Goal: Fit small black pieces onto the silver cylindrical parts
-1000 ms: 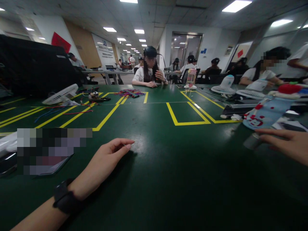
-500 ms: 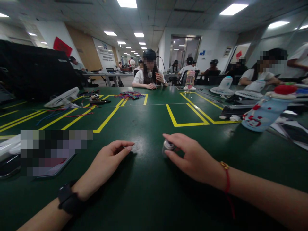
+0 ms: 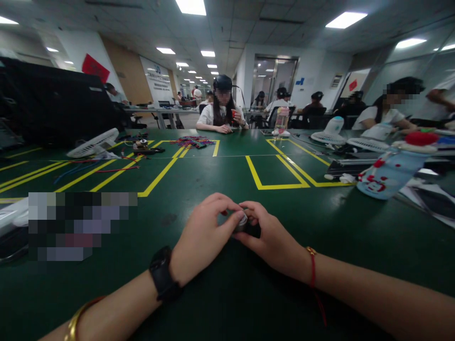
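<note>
In the middle of the green table, a small grey cylinder [image 3: 240, 224] with a pale, shiny top rests between my hands. My right hand [image 3: 272, 239] curls round its right side, thumb low and index finger across the far edge. From the left, my left hand [image 3: 208, 232] meets its top with thumb and fingers pinched together. Whatever sits in that pinch is hidden or too small to name. The fingers of both hands cover much of the cylinder.
Yellow tape marks [image 3: 280, 187] cross the table. Coloured wires [image 3: 195, 141] lie farther back, with a white fan [image 3: 93, 144] to the left. A blue bottle [image 3: 387, 173] stands at right, near more fans [image 3: 329, 132]. A person [image 3: 222, 106] sits opposite.
My left hand has moved right, from apart to the top of the cylinder. My right hand, still on the cylinder, has shifted slightly left.
</note>
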Action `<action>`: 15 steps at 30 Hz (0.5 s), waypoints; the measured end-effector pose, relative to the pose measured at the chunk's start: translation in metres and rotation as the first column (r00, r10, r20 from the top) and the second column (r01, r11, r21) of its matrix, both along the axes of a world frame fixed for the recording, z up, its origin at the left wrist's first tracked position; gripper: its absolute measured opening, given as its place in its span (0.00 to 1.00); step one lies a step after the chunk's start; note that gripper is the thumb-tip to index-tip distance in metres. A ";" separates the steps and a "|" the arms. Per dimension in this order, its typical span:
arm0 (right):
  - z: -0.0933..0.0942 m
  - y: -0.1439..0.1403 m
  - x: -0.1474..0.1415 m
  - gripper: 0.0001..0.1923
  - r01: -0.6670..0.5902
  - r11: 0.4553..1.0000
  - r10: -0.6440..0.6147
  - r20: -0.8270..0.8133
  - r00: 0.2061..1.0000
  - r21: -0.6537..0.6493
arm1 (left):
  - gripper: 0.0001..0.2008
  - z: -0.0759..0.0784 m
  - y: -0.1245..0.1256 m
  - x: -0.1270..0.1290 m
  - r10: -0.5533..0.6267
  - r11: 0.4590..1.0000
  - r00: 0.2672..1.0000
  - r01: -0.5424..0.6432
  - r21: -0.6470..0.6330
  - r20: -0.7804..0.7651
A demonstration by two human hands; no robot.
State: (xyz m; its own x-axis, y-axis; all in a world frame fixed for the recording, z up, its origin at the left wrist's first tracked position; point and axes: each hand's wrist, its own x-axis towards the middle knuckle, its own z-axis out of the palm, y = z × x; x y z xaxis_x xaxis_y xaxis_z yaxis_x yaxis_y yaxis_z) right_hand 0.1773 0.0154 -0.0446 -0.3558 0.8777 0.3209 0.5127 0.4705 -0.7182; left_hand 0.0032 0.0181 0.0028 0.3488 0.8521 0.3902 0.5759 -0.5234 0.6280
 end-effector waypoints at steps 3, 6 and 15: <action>0.004 -0.002 0.001 0.24 0.006 0.999 -0.008 0.036 0.999 0.037 | 0.09 -0.001 0.004 -0.008 0.064 0.998 0.997 -0.063 -0.012 0.048; 0.006 -0.004 0.002 0.19 0.025 0.998 -0.029 0.069 0.997 0.058 | 0.10 -0.012 0.006 -0.018 0.055 0.993 0.998 -0.053 -0.108 0.011; 0.004 -0.008 0.011 0.28 0.060 0.995 -0.068 0.110 0.992 0.073 | 0.15 -0.029 0.010 -0.025 0.019 0.979 0.998 -0.032 -0.201 -0.068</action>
